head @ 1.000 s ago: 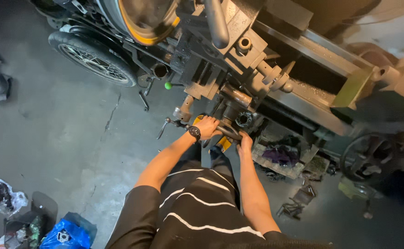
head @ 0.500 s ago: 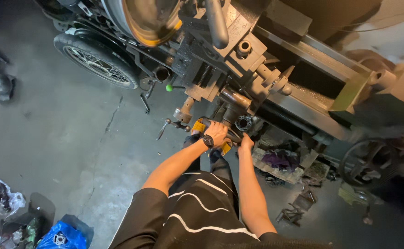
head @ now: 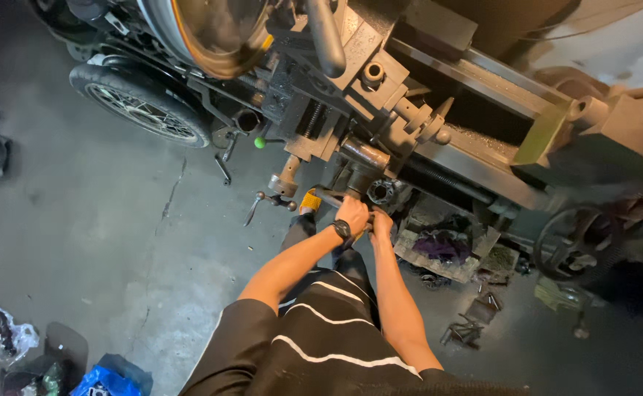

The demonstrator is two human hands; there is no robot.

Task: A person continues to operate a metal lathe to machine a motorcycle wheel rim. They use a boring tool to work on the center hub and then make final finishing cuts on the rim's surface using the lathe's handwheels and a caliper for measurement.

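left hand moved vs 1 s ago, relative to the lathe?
Yes. The left hand has gone up toward the lathe, now closer to the round fitting on its front, beside the right hand.

Lathe across top of view, running left to right. Wheel on floor left of lathe, under its left end. Crank handle sticking out low on lathe front, left of both hands. Left hand and right hand side by side, touching lathe's lower front, just below a round fitting. Box of scraps on floor right of hands, under lathe bed. Handwheel further right. Bags on floor bottom left, well apart from lathe.
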